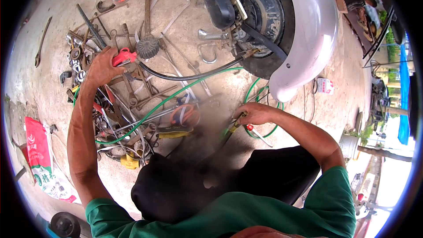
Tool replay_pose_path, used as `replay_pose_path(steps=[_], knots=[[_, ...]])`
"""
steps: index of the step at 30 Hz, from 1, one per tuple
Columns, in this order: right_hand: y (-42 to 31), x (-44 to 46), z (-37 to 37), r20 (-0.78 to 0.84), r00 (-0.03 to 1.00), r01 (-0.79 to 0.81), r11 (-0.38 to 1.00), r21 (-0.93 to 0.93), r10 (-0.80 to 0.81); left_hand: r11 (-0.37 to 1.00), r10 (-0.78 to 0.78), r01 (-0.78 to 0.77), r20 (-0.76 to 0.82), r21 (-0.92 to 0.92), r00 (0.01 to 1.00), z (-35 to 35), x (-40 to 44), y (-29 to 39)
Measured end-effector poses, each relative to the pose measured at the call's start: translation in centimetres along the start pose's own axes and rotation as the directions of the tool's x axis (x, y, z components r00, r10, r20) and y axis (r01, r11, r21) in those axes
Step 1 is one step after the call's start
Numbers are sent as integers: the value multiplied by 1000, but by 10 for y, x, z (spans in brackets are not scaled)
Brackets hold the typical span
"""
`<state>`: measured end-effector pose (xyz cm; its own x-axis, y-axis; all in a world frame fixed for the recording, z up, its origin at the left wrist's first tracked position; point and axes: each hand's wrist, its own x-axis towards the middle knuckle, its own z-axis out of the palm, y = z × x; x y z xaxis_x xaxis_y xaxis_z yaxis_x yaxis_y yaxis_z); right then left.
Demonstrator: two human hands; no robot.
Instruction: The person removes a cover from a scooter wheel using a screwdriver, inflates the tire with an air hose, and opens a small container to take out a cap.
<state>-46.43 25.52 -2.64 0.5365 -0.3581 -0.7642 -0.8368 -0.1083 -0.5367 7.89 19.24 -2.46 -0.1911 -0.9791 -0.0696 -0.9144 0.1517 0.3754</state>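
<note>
At the left, my left hand (102, 65) is closed around a red-handled tool (125, 56) above a pile of tools. The exact kind of that tool is unclear. A black cable (176, 77) runs from close beside it to the hub of a wheel (264, 15) under a pale silver fender (308, 26). My right hand (257, 113) is closed on a slim tool with a green and yellow part (232, 128), in front of my knees. A dark blur hides its lower end. A green hose (176, 104) passes between my hands.
Wrenches, rods and pliers lie heaped on the concrete floor, with a large ring wrench (147, 13) behind. A toothed dark metal part (147, 47) sits beside it. At the left lies a red and white bag (42, 158). A small red-white packet (325, 86) is by the fender.
</note>
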Motion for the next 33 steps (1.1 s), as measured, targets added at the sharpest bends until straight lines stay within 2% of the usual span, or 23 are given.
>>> replay_pose_path(steps=[3,6,12,18,24,30,33], knots=[[-2,0,-1,10,1000,-4,1000,-5,4,1000,-2,2,-26,0,1000,3,-1,-2],[-2,0,-1,10,1000,-6,1000,-4,6,999,-35,35,19,5,999,0,0,0],[-2,0,-1,9,1000,-3,1000,-14,3,1000,10,-10,-32,4,999,4,-1,-4],[-1,1,0,10,1000,-19,1000,-18,19,996,-90,87,75,37,993,-5,1,7],[0,3,0,11,1000,-8,1000,1,8,995,-98,95,77,32,992,-5,0,7],[-6,2,-2,16,1000,-15,1000,5,15,1000,-10,10,-23,7,1000,3,-1,-3],[-7,2,-2,18,1000,-18,1000,3,18,1000,-18,17,-9,-7,1000,3,-1,-3]])
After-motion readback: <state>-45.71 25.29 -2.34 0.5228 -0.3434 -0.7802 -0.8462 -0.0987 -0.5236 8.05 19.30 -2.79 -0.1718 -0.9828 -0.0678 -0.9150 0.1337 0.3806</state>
